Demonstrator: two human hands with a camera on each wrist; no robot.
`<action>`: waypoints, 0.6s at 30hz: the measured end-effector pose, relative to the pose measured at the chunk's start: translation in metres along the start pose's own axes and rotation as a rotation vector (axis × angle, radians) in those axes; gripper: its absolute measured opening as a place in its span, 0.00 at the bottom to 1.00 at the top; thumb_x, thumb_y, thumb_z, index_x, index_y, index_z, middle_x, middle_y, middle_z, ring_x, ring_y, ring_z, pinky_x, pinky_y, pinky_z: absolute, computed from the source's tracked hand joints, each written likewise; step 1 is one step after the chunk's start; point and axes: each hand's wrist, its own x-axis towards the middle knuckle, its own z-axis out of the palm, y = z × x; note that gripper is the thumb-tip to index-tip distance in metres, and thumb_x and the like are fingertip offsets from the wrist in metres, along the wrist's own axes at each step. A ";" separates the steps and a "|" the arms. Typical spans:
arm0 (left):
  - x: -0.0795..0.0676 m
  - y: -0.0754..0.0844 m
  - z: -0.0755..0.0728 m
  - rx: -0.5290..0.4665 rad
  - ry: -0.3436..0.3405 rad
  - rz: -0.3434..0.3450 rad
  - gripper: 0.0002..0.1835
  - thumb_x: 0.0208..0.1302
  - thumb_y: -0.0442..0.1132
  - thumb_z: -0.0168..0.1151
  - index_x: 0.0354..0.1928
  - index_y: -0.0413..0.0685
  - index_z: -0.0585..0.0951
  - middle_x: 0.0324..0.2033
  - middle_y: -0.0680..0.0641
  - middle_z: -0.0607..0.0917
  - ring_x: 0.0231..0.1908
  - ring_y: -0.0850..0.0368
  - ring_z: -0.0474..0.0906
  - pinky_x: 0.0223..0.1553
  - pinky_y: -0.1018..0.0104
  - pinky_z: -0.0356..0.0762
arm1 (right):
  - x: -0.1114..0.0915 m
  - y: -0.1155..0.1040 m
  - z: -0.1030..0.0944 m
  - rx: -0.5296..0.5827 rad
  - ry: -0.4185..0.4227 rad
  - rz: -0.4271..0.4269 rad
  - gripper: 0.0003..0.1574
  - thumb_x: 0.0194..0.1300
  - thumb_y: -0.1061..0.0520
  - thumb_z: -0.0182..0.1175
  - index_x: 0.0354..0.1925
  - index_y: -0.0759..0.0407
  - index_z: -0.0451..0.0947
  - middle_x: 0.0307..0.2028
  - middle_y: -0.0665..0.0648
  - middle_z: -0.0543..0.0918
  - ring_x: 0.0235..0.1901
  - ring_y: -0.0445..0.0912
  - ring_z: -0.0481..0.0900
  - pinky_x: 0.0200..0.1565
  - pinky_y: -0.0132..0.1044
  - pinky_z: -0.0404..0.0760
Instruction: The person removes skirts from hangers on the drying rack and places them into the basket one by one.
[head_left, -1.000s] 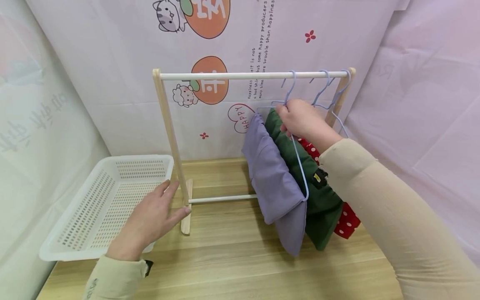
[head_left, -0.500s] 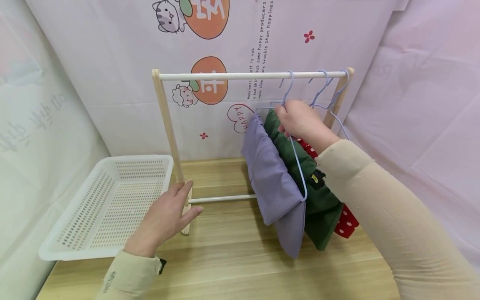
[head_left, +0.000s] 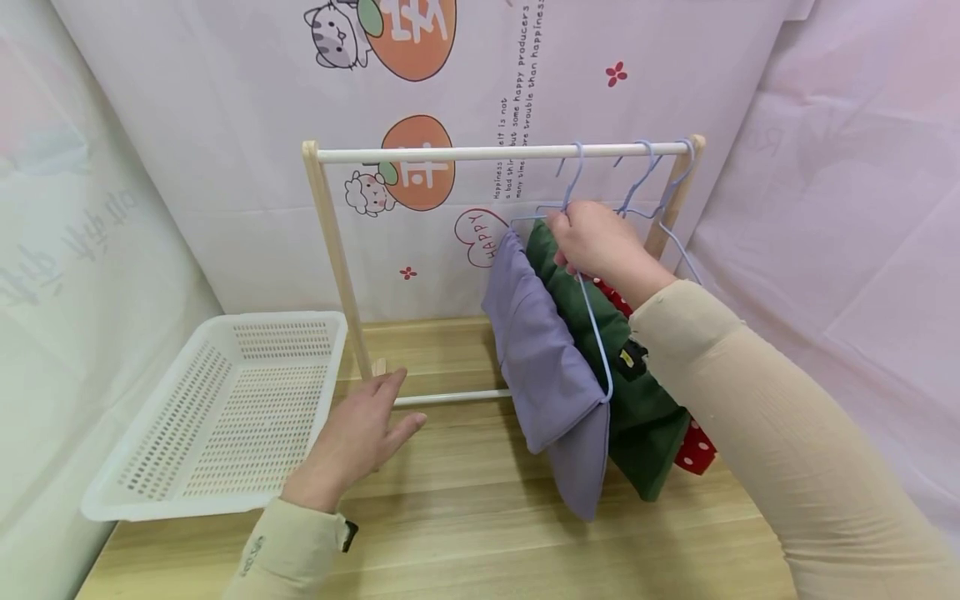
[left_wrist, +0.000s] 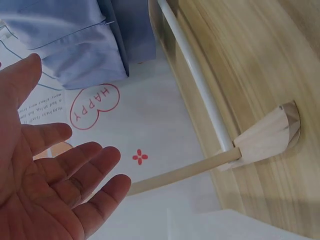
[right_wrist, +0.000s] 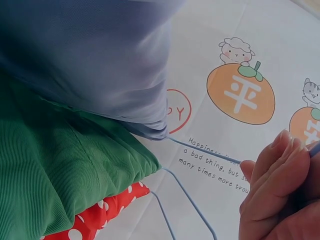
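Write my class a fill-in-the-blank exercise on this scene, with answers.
The right hand grips one of ____ hangers hooked on the rack.
The green cloth hangs between the purple cloth and the dotted cloth, which is mainly ____.
The basket stands on the person's ____ side.
The left hand holds ____.

Answers: three; red; left; nothing.

The backdrop sheet (head_left: 247, 250) rises behind the rear edge of the bench (head_left: 487, 550) and carries the print. The red heart (left_wrist: 95, 106) is marked "HAPPY". Adjacent printed lines (head_left: 517, 108) read "Happiness … is not", "a bad thing, but some happy producers" and "many times more trouble than happiness"; some letters are covered. The lower orange fruit (right_wrist: 241, 93) bears "平". The character on the upper orange fruit (head_left: 412, 62) is indistinct. The left sheet (head_left: 82, 275) shows faint, illegible characters. The left sleeve (head_left: 288, 550) bears a small, illegible mark.
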 end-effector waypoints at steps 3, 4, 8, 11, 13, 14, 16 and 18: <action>0.001 0.002 0.004 0.013 0.001 0.006 0.43 0.74 0.60 0.61 0.77 0.37 0.65 0.67 0.31 0.76 0.66 0.31 0.74 0.66 0.37 0.74 | 0.001 0.000 0.000 -0.005 -0.001 0.007 0.29 0.86 0.41 0.37 0.57 0.61 0.74 0.37 0.60 0.84 0.29 0.50 0.81 0.33 0.39 0.83; 0.002 0.003 0.006 0.015 0.002 0.008 0.42 0.74 0.60 0.62 0.77 0.38 0.65 0.67 0.31 0.77 0.65 0.31 0.75 0.65 0.37 0.75 | 0.001 0.000 0.001 -0.006 -0.003 0.010 0.29 0.86 0.41 0.36 0.57 0.61 0.74 0.37 0.60 0.84 0.29 0.50 0.81 0.33 0.39 0.83; 0.005 0.006 0.011 0.012 0.007 0.014 0.42 0.74 0.60 0.62 0.76 0.38 0.66 0.66 0.32 0.78 0.65 0.32 0.76 0.65 0.38 0.76 | 0.002 0.000 0.001 -0.016 -0.004 0.013 0.30 0.86 0.41 0.35 0.55 0.61 0.74 0.38 0.60 0.84 0.29 0.50 0.81 0.34 0.39 0.83; 0.008 0.008 0.015 -0.002 0.000 0.009 0.41 0.74 0.59 0.61 0.76 0.38 0.67 0.67 0.32 0.78 0.64 0.33 0.77 0.64 0.39 0.77 | 0.002 -0.001 0.001 -0.023 -0.001 0.011 0.30 0.86 0.42 0.34 0.55 0.62 0.74 0.37 0.60 0.84 0.29 0.50 0.81 0.34 0.40 0.83; 0.010 0.009 0.018 -0.005 -0.010 -0.001 0.40 0.74 0.60 0.61 0.76 0.39 0.67 0.67 0.33 0.77 0.63 0.33 0.78 0.63 0.39 0.78 | 0.002 -0.001 0.001 -0.026 0.001 0.010 0.30 0.86 0.42 0.34 0.55 0.62 0.74 0.37 0.59 0.84 0.29 0.50 0.81 0.35 0.40 0.83; 0.010 0.010 0.019 -0.002 -0.015 -0.007 0.40 0.74 0.60 0.61 0.76 0.40 0.67 0.67 0.33 0.77 0.62 0.33 0.79 0.62 0.40 0.79 | 0.002 -0.001 0.001 -0.026 0.001 0.010 0.31 0.86 0.42 0.34 0.56 0.62 0.74 0.37 0.59 0.84 0.30 0.50 0.81 0.35 0.40 0.83; 0.012 0.011 0.022 0.000 -0.022 -0.010 0.40 0.75 0.60 0.60 0.76 0.40 0.67 0.67 0.32 0.77 0.61 0.33 0.79 0.61 0.40 0.80 | 0.001 -0.001 0.001 -0.023 -0.001 0.011 0.31 0.86 0.42 0.34 0.56 0.63 0.74 0.37 0.60 0.84 0.30 0.50 0.81 0.35 0.41 0.83; 0.014 0.013 0.025 -0.004 -0.028 -0.010 0.40 0.75 0.60 0.60 0.76 0.40 0.68 0.67 0.32 0.77 0.62 0.33 0.79 0.61 0.40 0.80 | 0.001 -0.001 0.001 -0.022 -0.001 0.010 0.31 0.86 0.42 0.34 0.56 0.63 0.73 0.38 0.60 0.84 0.31 0.51 0.81 0.35 0.41 0.83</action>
